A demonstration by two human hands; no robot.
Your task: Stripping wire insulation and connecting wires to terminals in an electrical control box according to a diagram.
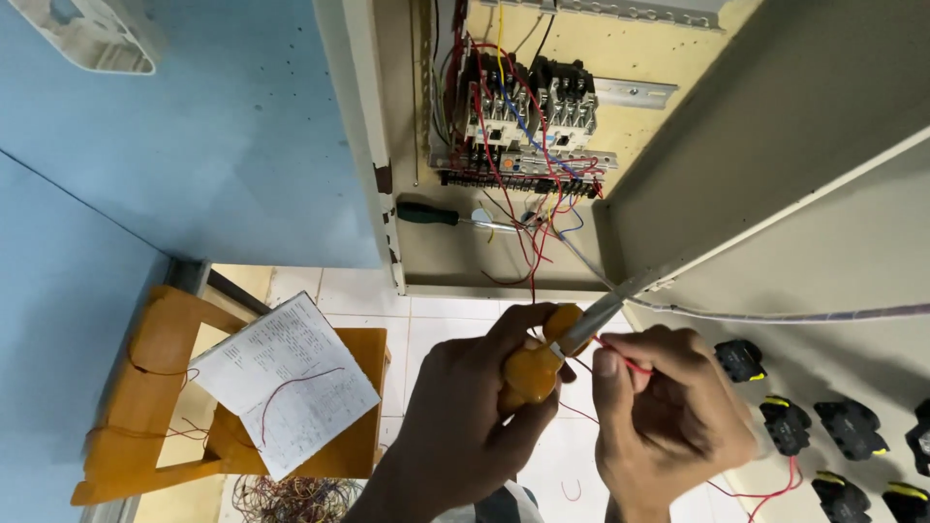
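Observation:
My left hand [475, 407] grips the orange handles of a wire stripper [541, 363], whose metal jaws point up and right. My right hand [668, 407] pinches a thin red wire [630, 365] right at the tool's jaws. The red wire runs up toward an open cream electrical cabinet [678, 165]. Inside the cabinet sit contactors [528, 102] with red, blue and yellow wiring above a terminal strip [523, 179].
A green-handled screwdriver [436, 215] lies on the cabinet's bottom lip. The open door [833, 291] at right carries several black-and-yellow switch blocks [785, 426]. A wooden stool [165, 407] holds a printed sheet [286, 383]; tangled wire [291, 499] lies on the tiled floor.

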